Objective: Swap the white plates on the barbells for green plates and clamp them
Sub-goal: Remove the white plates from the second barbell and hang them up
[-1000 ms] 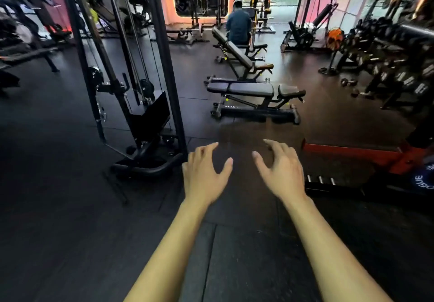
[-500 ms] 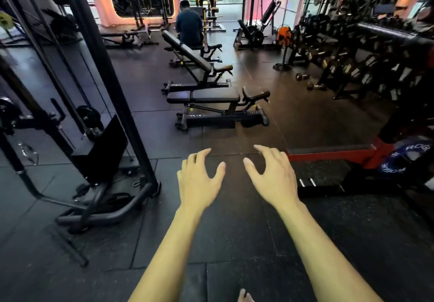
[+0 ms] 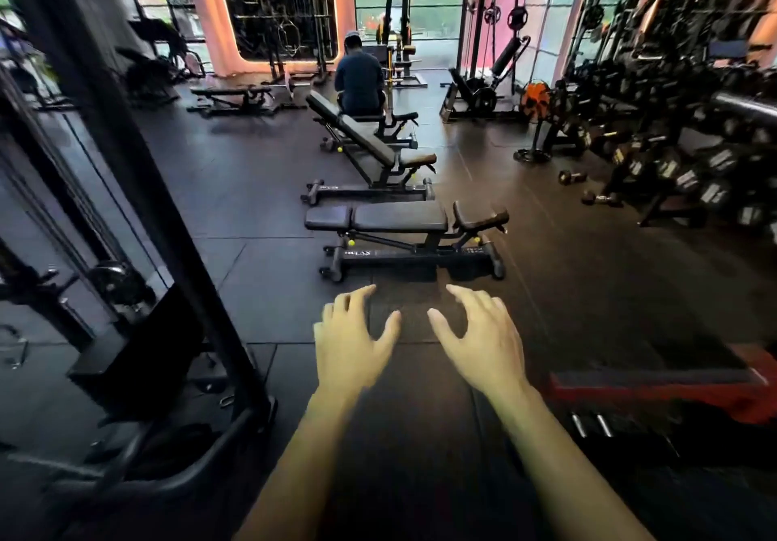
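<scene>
My left hand (image 3: 351, 341) and my right hand (image 3: 479, 338) are stretched out in front of me over the black rubber floor, palms down, fingers spread and loosely bent. Neither hand holds or touches anything. No barbell, white plate, green plate or clamp shows in the head view. A red platform edge (image 3: 656, 391) lies low at the right, with short metal pegs (image 3: 590, 425) beside it.
A flat bench (image 3: 403, 221) stands just ahead, an incline bench (image 3: 366, 141) behind it. A person (image 3: 359, 78) sits further back. A black cable-machine frame (image 3: 138, 187) rises at the left. Dumbbell racks (image 3: 693, 162) line the right; loose dumbbells (image 3: 601, 198) lie on the floor.
The view has swung right and tilted up, so the benches sit nearer the centre and the cable machine slid left. The blue plate at the right has left the view. Both hands stay empty.
</scene>
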